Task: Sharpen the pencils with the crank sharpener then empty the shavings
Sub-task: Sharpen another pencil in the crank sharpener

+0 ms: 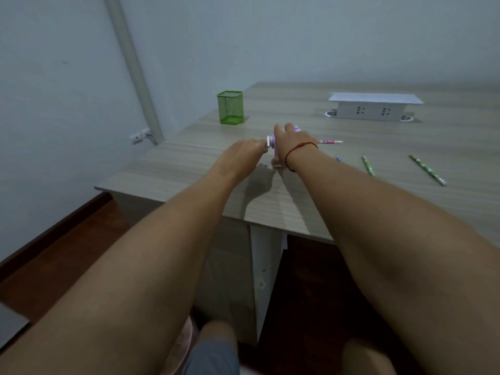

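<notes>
The job looks to be in its early part. The crank sharpener (273, 146) stands on the bench (189, 166), near its left end, with both hands on it. The right hand (293, 142) lies over the top, thumb and fingers curled round the purple body to steady it. The left hand (243, 151) reaches the white end piece, but its fingertips are hidden, so I cannot tell whether they pinch it. A pink pencil (330, 142) pokes out to the right from behind the right hand; whether it sits in the sharpener or just lies there cannot be told. A blue pencil (338, 158) and two green pencils (368, 165) lie apart to the right, seemingly waiting. The green mesh pot (230, 107) appears to hold nothing. Emptying the shavings is not yet begun.
</notes>
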A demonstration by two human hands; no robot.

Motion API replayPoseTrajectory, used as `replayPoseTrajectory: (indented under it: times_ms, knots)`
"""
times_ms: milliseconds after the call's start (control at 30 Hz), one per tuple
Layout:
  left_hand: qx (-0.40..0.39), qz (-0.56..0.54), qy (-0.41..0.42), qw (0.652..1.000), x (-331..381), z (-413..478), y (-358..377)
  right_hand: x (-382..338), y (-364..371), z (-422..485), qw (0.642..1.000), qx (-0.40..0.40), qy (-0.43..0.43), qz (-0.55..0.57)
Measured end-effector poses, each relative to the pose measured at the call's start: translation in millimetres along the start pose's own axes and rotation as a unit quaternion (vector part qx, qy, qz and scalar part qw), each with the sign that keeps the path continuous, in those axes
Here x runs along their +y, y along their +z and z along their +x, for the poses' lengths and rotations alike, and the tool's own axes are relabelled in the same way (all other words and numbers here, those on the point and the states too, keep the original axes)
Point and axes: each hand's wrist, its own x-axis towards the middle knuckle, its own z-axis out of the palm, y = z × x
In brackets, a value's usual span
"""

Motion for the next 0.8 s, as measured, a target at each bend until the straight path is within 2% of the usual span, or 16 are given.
replayPoseTrajectory:
  times_ms: [167, 433, 567, 667, 800]
  knots:
    - [-0.037, 0.006, -0.025, 0.999, -3.3, 0.1, 10.5, 0.2, -3.4, -2.5, 1.000, 0.010, 0.006, -0.008]
    - [-0.098, -0.045, -0.092, 0.990, 2.0, 2.3, 25.3, 2.0, -0.4, 1.4, 1.000, 0.014, -0.018, -0.007]
    - [-0.141, -0.066, -0.103, 0.982, -3.0, 15.5, 29.1, 8.2, 6.8, 2.1, 0.997, 0.067, -0.039, -0.005]
    - [-0.174, -0.050, -0.106, 0.978, -8.4, 28.2, 27.5, 11.5, 9.3, 3.8, 0.995, 0.074, -0.064, -0.016]
    - [-0.173, -0.012, -0.082, 0.981, -24.9, 50.1, 28.4, 11.2, 6.6, 5.6, 0.994, 0.077, -0.070, -0.026]
